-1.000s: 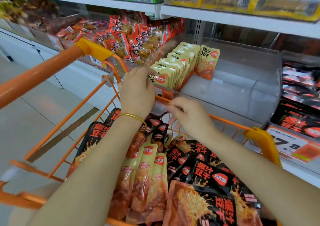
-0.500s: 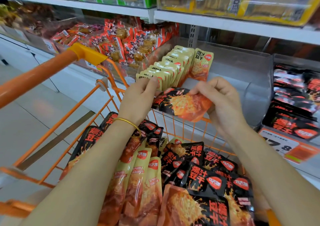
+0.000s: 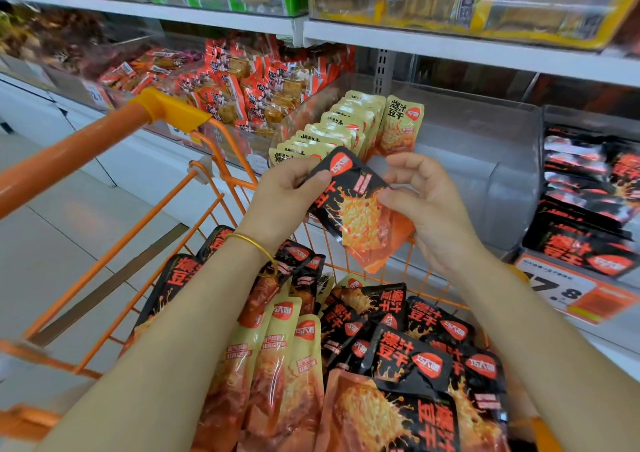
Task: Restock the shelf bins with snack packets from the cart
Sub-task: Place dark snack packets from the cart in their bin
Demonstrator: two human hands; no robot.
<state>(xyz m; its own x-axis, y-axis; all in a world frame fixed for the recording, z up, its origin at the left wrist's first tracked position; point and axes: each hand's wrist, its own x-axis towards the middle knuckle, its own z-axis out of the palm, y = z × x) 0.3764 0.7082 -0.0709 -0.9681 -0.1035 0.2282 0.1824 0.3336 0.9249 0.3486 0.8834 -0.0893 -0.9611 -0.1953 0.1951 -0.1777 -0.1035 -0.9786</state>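
Black packet [image 3: 360, 209] is pinched at opposite edges by left hand [image 3: 284, 195] and right hand [image 3: 429, 212] above cart [image 3: 86, 143]; left edge is partly hidden by the thumb.

Held packet [image 3: 356, 205] black, red logo, orange-yellow splash; bin packets [image 3: 341, 129] pale yellow; cart [image 3: 104, 133] orange.

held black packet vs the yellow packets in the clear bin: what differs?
Colour: the black packet is black on top and orange below; the yellow packets are pale yellow.
Pose: the black packet is tilted, while the yellow packets stand on edge in a row.
Support: the left hand and right hand pinch the black packet; the yellow packets sit in the clear bin.
Both carry a red logo badge.
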